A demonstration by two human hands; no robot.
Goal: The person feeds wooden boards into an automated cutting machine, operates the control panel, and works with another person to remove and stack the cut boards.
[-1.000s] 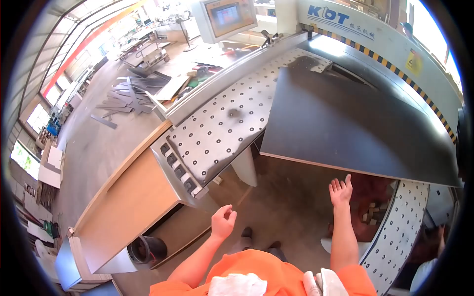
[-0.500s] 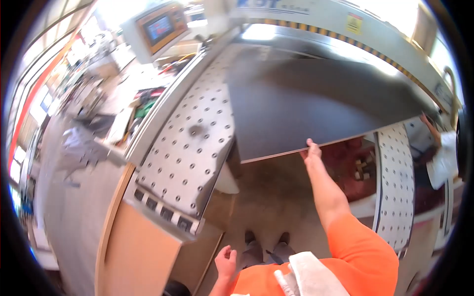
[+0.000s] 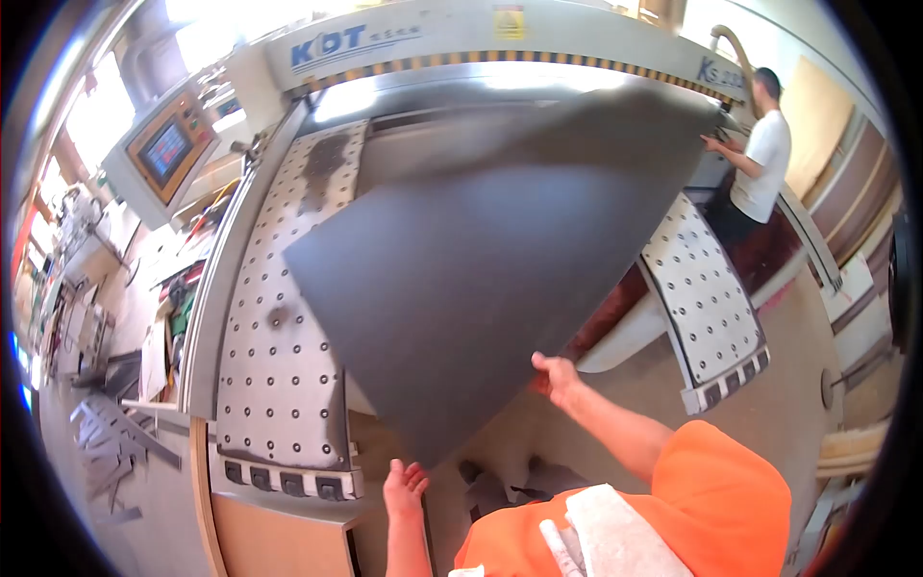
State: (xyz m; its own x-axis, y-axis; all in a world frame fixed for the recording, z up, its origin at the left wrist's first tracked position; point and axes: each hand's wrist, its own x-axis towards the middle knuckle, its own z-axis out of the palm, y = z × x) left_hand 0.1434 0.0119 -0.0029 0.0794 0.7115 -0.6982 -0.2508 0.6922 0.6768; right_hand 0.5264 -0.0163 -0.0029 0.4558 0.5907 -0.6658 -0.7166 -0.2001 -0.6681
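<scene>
A large dark grey panel [image 3: 452, 260] lies at a slant across the machine's bed, one corner pointing toward me. My right hand [image 3: 558, 378] grips its near right edge, thumb on top and fingers underneath. Just below the near corner is my left hand [image 3: 406, 489], fingers parted and palm up; whether it touches the panel I cannot tell. At the panel's far right corner, a co-worker [image 3: 764, 159] in a white shirt has hands at the edge.
Perforated support tables stand to the left [image 3: 279, 346] and right [image 3: 707, 298] of the panel. A machine beam [image 3: 433, 53] with striped edging spans the back. The control screen [image 3: 165, 149] is at upper left, and a wooden cabinet [image 3: 279, 539] stands at lower left.
The panel has turned, its near left corner swinging toward me. My left hand has risen to that corner and its fingers have opened. My right hand still grips the edge. More of the co-worker shows.
</scene>
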